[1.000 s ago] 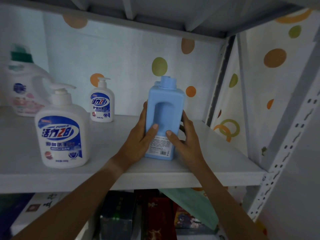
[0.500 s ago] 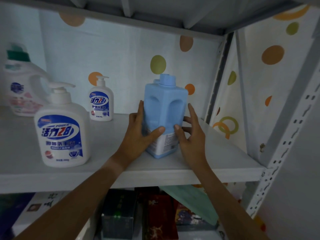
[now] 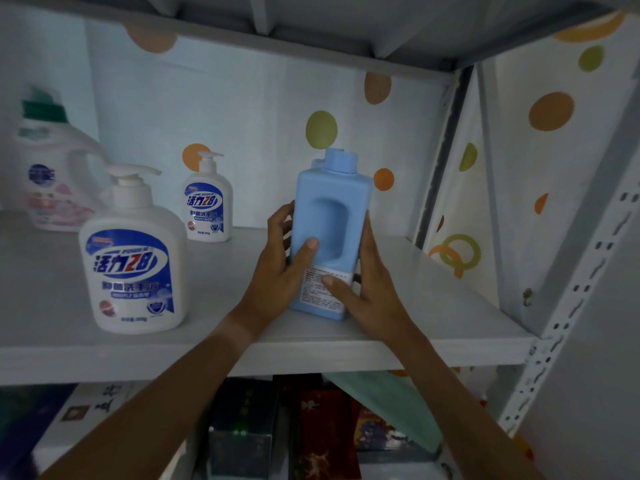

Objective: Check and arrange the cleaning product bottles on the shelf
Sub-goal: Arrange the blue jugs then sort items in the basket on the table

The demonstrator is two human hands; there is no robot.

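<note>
A tall blue bottle (image 3: 330, 216) with a blue cap stands upright on the white shelf (image 3: 433, 299), its white back label toward me. My left hand (image 3: 282, 268) grips its left side, thumb across the front. My right hand (image 3: 367, 289) holds the right side, thumb on the label. A large white pump bottle with a blue label (image 3: 133, 258) stands at the front left. A smaller matching pump bottle (image 3: 207, 202) is further back. A white jug with a green cap (image 3: 48, 168) sits at the far left.
The shelf's right post and dotted side panel (image 3: 554, 202) close off the right end. Another shelf board (image 3: 277, 29) lies close overhead. Boxes and a green packet (image 3: 388, 403) fill the level below.
The blue bottle has been turned from an angled corner-on view back to its recessed label side facing me. Both hands stayed on it and shifted their grip.
</note>
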